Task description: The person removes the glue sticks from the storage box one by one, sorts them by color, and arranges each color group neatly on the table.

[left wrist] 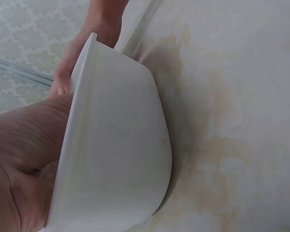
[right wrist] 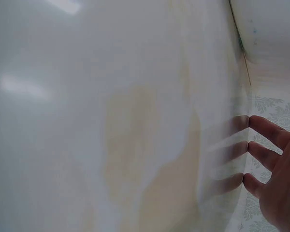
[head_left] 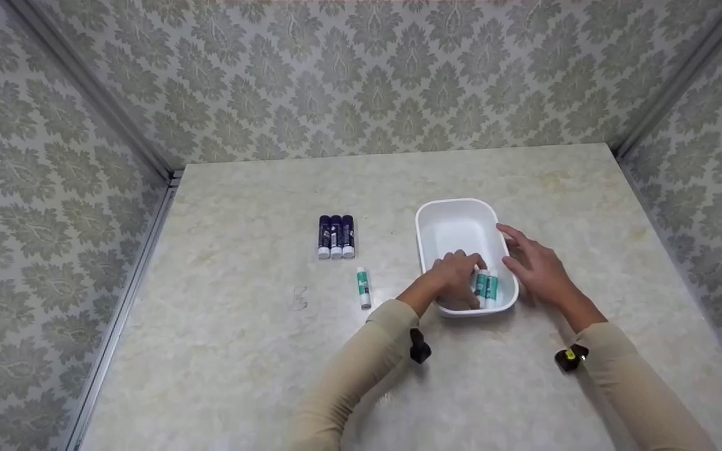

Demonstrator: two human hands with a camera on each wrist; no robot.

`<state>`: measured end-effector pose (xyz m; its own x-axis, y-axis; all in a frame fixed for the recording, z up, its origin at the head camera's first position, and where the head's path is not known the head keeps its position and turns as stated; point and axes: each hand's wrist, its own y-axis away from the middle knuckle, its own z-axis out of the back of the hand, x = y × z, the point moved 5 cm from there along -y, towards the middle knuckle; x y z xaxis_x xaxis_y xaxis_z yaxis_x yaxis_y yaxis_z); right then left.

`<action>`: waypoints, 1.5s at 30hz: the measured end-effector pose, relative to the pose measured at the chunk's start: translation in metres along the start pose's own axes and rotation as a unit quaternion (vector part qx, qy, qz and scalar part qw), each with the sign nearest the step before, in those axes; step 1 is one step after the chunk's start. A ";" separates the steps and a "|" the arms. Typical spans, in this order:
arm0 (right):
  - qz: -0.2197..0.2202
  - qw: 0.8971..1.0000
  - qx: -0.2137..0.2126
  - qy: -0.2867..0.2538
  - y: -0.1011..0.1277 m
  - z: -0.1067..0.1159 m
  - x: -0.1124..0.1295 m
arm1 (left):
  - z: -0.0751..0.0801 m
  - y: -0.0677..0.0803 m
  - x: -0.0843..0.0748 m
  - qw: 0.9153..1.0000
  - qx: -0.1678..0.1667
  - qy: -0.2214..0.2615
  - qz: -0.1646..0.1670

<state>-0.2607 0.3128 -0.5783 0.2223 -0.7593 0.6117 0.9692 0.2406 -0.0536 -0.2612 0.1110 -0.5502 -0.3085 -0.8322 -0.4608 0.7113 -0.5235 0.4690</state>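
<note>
Head view: I am reaching my left hand [head_left: 458, 270] into the white oval plastic tub [head_left: 427, 216], its curled fingers settling two teal-labelled glue sticks [head_left: 486, 285] at the near end. My right hand [head_left: 536, 263], fingers straight, is bracing the tub's outer wall, presumably steadying it. A third teal stick [head_left: 363, 287] and three dark blue sticks [head_left: 336, 236] are lying on the marbled table [head_left: 242, 351].

White tub [head_left: 427, 219], teal-and-white glue sticks [head_left: 486, 285], dark blue ones [head_left: 336, 236], beige marbled table [head_left: 261, 351], damask-patterned walls [head_left: 361, 75]
</note>
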 end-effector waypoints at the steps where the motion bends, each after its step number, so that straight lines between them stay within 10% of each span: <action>1: 0.000 1.000 0.000 0.000 0.000 0.000 0.000 | 0.000 -0.001 0.001 1.000 -0.003 0.006 0.000; 8: 0.007 1.000 -0.007 -0.001 -0.001 0.001 0.001 | -0.006 -0.019 0.008 0.999 -0.027 0.019 0.011; 20: 0.016 1.000 -0.016 -0.002 -0.003 0.003 0.003 | 0.003 -0.005 0.003 0.998 -0.049 0.026 0.000; 32: 0.007 1.000 -0.005 0.002 -0.003 0.002 0.002 | -0.017 -0.059 0.030 0.997 -0.031 0.071 -0.009; 45: 0.002 1.000 -0.005 -0.001 -0.001 -0.001 0.000 | -0.010 -0.051 0.020 0.998 -0.043 0.043 -0.027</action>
<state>-0.2616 0.3123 -0.5790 0.2268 -0.7565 0.6134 0.9691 0.2377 -0.0651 -0.2973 0.1226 -0.5909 -0.2961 -0.7821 -0.5484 0.7471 -0.5473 0.3771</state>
